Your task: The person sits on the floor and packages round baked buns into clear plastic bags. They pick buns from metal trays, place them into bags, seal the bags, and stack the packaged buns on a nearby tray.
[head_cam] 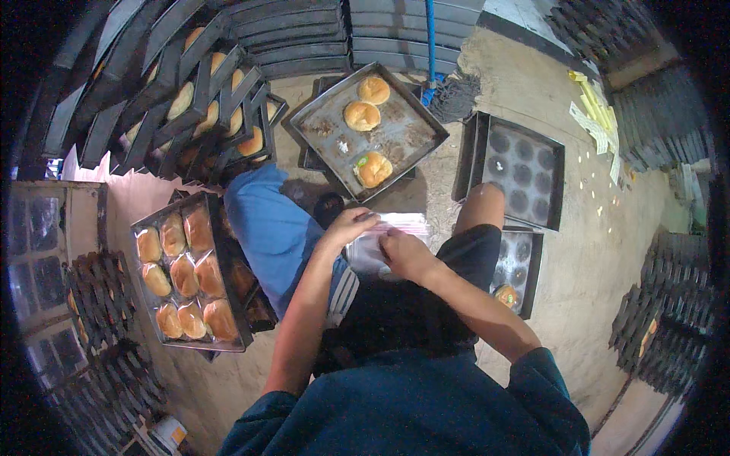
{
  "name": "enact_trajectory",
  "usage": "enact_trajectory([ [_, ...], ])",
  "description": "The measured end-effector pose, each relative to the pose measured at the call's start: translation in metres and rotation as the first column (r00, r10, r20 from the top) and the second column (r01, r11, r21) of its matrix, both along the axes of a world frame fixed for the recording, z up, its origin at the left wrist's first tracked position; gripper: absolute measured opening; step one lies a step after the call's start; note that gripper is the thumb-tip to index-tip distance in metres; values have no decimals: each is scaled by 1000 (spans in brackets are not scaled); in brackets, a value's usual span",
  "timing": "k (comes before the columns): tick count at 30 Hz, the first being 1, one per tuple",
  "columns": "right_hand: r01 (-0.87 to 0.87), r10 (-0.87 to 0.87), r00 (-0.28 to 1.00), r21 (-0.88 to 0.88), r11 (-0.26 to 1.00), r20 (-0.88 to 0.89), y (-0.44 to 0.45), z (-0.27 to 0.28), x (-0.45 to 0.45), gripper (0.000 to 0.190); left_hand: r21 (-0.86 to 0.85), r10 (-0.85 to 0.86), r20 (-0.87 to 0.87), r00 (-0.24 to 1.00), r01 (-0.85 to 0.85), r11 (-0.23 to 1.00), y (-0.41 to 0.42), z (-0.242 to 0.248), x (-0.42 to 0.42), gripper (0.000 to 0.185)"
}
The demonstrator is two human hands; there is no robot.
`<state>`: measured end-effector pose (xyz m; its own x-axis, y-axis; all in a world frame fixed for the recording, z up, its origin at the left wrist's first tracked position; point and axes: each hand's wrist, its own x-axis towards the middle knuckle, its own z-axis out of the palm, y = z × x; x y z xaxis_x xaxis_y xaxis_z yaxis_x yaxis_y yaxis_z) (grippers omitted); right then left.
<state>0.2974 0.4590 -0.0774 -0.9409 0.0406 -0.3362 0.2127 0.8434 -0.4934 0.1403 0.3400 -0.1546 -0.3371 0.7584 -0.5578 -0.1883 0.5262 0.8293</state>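
A stack of clear plastic bags (pixel 365 253) lies at my lap, between my knees. My left hand (pixel 349 227) holds the stack by its upper left edge. My right hand (pixel 406 253) pinches the bags near their middle, its fingers curled over the film. Whether a single bag is parted from the stack cannot be seen. Just beyond my hands, a metal baking tray (pixel 325 137) sits at an angle with three round buns on it. The near bun (pixel 373 170) bears a small green sticker; the middle bun (pixel 362 116) and far bun (pixel 374 90) lie close together.
At my left, a tray (pixel 246 336) holds several bagged buns. Dark trays with buns (pixel 188 102) are stacked behind it. Two round-marked trays (pixel 533 171) (pixel 536 273) stand at my right; the nearer contains a bun (pixel 505 295). Yellow strips (pixel 596 108) litter the floor. A blue pole (pixel 431 40) stands ahead.
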Motion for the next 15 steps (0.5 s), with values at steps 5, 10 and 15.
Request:
enact_trajectory([
  [5, -109, 139, 984, -237, 965, 115, 38, 25, 3, 25, 4, 77, 2, 997, -77, 997, -1, 2, -4, 62],
  [10, 222, 17, 966, -867, 446, 256, 100, 111, 23, 56, 243, 295, -60, 954, -273, 931, 1, 35, -10, 89],
  [15, 370, -235, 897, -927, -61, 374, 88, 123, 33, 63, 367, 77, 428, 900, -251, 896, 15, 92, 13, 73],
])
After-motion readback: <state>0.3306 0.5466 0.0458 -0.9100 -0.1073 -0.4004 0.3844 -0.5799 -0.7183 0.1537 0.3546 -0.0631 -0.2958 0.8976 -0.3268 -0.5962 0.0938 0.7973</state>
